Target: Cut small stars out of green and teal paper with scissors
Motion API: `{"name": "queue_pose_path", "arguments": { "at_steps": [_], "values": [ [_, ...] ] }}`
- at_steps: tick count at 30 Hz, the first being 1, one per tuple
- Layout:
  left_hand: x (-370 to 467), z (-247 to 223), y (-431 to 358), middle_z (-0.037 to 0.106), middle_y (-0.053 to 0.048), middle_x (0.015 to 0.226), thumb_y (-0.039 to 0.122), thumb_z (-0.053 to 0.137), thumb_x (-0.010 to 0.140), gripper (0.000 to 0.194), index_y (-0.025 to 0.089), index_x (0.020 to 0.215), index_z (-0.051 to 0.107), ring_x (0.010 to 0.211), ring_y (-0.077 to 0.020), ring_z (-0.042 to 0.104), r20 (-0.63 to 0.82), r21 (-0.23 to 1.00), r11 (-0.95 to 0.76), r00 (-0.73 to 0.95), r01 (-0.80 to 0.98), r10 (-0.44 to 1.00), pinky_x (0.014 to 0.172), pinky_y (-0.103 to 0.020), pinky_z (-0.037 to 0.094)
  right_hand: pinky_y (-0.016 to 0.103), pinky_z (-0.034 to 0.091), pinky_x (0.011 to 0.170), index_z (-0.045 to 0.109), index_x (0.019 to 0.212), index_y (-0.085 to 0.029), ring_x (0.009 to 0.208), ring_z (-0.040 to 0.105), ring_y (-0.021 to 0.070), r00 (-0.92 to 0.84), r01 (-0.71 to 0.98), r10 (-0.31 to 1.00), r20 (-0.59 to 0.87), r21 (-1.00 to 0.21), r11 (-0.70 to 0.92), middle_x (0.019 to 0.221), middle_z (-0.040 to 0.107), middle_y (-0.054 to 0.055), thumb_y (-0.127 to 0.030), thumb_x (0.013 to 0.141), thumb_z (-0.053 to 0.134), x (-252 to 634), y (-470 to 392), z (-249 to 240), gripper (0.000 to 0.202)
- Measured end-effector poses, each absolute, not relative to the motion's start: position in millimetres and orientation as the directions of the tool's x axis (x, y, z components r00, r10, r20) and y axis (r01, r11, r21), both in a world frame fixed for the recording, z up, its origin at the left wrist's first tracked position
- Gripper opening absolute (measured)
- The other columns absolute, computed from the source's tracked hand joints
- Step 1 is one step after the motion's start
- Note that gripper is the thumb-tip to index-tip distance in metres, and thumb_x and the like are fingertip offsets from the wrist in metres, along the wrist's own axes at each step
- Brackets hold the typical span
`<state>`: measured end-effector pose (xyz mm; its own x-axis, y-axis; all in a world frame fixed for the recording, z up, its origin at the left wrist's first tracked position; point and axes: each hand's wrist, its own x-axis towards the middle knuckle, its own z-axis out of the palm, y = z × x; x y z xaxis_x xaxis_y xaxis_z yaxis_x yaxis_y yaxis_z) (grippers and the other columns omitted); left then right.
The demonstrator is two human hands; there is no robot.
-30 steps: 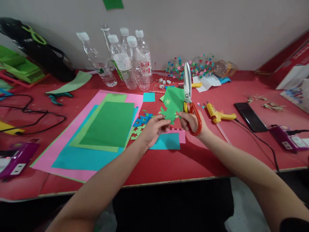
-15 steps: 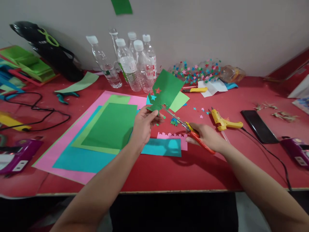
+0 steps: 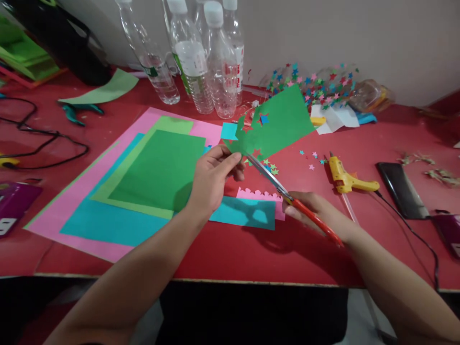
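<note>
My left hand (image 3: 219, 172) pinches a corner of a dark green sheet of paper (image 3: 285, 122) that has star-shaped holes along one side. Red-handled scissors (image 3: 275, 182) are gripped in my right hand (image 3: 312, 211), their blade tips touching the paper just beside my left fingers. Beneath my hands lie a blue paper strip (image 3: 247, 213) and a pink strip (image 3: 260, 194) with a notched edge. Several small cut stars (image 3: 269, 167) rest on the table behind the scissors. Left of my left hand is a stack of coloured sheets (image 3: 154, 170), green on top.
Plastic bottles (image 3: 194, 62) stand at the back, by a clear container with coloured stars (image 3: 316, 86). To the right are a yellow glue gun (image 3: 350, 177) with its cord and a black phone (image 3: 400, 191). Teal pliers (image 3: 77, 113) lie at the left.
The green sheet has turned, its far end swinging right and down. The scissor blades look closer together. The camera view has tilted down and moved nearer the table.
</note>
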<state>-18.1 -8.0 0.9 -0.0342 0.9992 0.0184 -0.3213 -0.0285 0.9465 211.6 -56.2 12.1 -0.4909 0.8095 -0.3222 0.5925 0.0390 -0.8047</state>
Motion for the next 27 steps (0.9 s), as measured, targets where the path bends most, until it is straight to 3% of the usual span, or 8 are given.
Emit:
{"name": "queue_pose_path", "arguments": {
  "at_steps": [4, 16, 27],
  "values": [
    [-17, 1, -9, 0.063, 0.004, 0.058, 0.019, 0.063, 0.077, 0.016, 0.018, 0.065, 0.052, 0.043, -0.0045, 0.053, 0.022, 0.948, -0.033, -0.041, -0.315, 0.999, 0.044, -0.018, 0.042, 0.025, 0.025, 0.051, 0.037, 0.068, -0.02, 0.055, 0.033, 0.0098, -0.487, 0.538, 0.822, -0.297, -0.843, 0.014, 0.062, 0.036, -0.004, -0.062, 0.087, 0.049, 211, -58, 15, 0.047],
    [-11, -5, -13, 0.062, 0.003, 0.058, 0.017, 0.062, 0.079, 0.012, 0.015, 0.067, 0.058, 0.043, -0.0052, 0.055, 0.059, 0.95, -0.008, 0.153, -0.312, 0.986, 0.042, -0.018, 0.043, 0.025, 0.026, 0.049, 0.042, 0.07, -0.019, 0.05, 0.034, 0.0091, -0.477, 0.482, 0.824, -0.306, -0.875, -0.046, 0.058, 0.037, -0.005, -0.069, 0.084, 0.047, 203, -59, 15, 0.052],
    [-11, -5, -13, 0.061, 0.004, 0.057, 0.017, 0.061, 0.078, 0.011, 0.016, 0.067, 0.06, 0.041, -0.0042, 0.052, 0.097, 0.961, -0.083, 0.043, -0.266, 0.994, 0.04, -0.018, 0.041, 0.025, 0.028, 0.05, 0.042, 0.07, -0.019, 0.051, 0.037, 0.009, -0.516, 0.444, 0.81, -0.279, -0.896, -0.026, 0.058, 0.041, -0.005, -0.065, 0.085, 0.05, 201, -61, 13, 0.049]
  ]
}}
